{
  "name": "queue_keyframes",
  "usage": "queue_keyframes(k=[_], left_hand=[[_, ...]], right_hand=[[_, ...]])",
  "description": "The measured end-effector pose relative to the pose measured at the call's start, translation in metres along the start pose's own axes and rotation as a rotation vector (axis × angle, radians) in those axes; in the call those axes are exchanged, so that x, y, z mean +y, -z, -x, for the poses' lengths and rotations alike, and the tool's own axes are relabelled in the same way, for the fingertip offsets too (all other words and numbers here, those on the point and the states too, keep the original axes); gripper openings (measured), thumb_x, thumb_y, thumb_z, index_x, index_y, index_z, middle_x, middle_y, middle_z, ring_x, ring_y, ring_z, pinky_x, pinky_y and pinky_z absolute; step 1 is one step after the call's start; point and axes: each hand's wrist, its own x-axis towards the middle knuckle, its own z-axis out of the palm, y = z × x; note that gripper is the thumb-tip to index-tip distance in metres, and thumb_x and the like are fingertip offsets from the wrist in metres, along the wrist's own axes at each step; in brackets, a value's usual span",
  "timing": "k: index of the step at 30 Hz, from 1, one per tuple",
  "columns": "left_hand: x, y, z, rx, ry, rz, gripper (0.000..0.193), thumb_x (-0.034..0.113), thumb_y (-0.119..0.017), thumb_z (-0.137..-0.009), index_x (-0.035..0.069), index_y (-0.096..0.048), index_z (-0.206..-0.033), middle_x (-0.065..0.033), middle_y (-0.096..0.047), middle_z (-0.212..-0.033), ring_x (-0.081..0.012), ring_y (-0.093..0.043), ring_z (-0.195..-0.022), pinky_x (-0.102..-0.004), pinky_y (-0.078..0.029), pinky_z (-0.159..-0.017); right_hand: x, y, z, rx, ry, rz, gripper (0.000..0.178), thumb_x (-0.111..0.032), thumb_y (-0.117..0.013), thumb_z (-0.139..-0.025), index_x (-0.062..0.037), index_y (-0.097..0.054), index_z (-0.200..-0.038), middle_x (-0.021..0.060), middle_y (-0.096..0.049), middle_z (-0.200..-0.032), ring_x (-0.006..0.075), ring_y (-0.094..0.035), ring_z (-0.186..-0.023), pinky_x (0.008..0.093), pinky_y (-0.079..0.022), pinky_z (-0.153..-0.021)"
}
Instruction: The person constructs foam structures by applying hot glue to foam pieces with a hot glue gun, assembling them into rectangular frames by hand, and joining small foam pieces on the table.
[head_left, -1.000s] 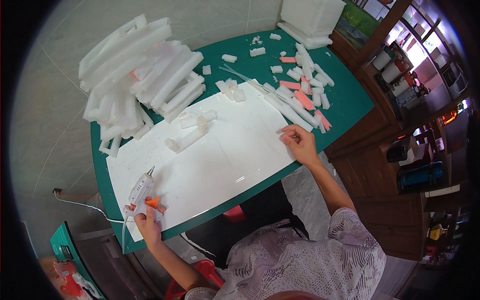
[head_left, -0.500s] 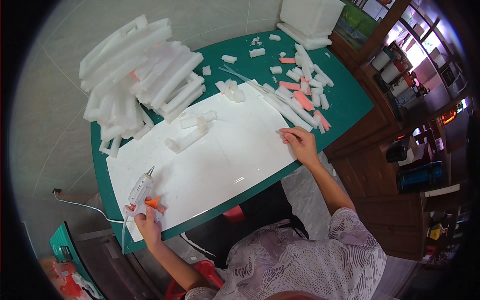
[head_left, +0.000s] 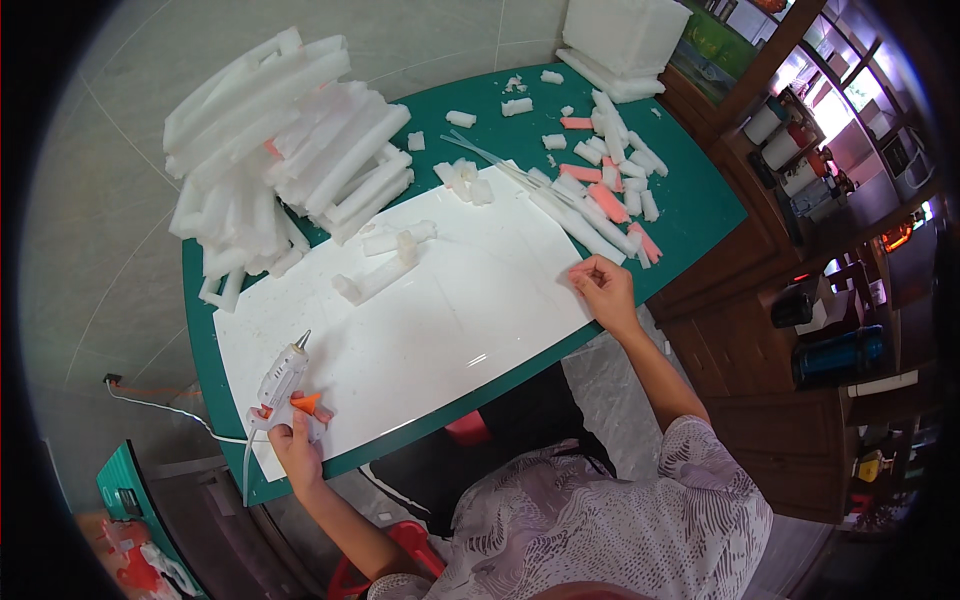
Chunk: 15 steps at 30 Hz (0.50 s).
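Grasping the white glue gun [head_left: 284, 374] with the left hand [head_left: 299, 452], lower left of the frame; curling the right hand [head_left: 608, 295] beside the white board [head_left: 480, 310], right of centre, without revealing whether gripping anything.

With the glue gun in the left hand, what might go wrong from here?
The nozzle of the glue gun points out over the white board; if hot, it could drip there.
The white cord spans the gap to the wall, so it might snag and tug the left hand.
The uneven foam pile could slide onto the board.
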Motion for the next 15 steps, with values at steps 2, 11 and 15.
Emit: queue_keyframes(k=[2, 11, 15], left_hand=[[0.0, 0.0, 0.0, -0.004, 0.006, -0.002, 0.031, 0.015, -0.054, -0.098, -0.003, -0.046, -0.122, -0.0114, -0.056, -0.11, -0.0192, -0.059, -0.074, -0.0381, -0.051, -0.072], [-0.004, 0.005, -0.001, -0.026, 0.005, -0.016, 0.032, 0.016, -0.055, -0.098, -0.003, -0.046, -0.122, -0.0114, -0.056, -0.111, -0.0194, -0.058, -0.074, -0.0381, -0.051, -0.072], [-0.001, 0.002, 0.0, -0.002, 0.012, 0.001, 0.034, 0.015, -0.056, -0.097, -0.002, -0.045, -0.123, -0.0111, -0.055, -0.114, -0.02, -0.058, -0.074, -0.0387, -0.051, -0.072]], right_hand=[[0.0, 0.001, -0.001, -0.001, 0.002, 0.032, 0.009, -0.009, -0.072, -0.081, -0.0013, -0.068, -0.083, 0.0037, -0.068, -0.073, 0.007, -0.059, -0.064, 0.0233, -0.047, -0.06], [-0.008, 0.0, 0.0, 0.011, -0.001, 0.054, 0.014, -0.012, -0.078, -0.077, -0.0021, -0.068, -0.078, 0.0037, -0.068, -0.07, 0.0063, -0.058, -0.062, 0.0227, -0.047, -0.059], [-0.01, 0.001, 0.0, -0.019, -0.036, 0.059, 0.013, -0.012, -0.075, -0.08, -0.0006, -0.07, -0.08, 0.0038, -0.068, -0.07, 0.006, -0.058, -0.062, 0.0225, -0.046, -0.058]])
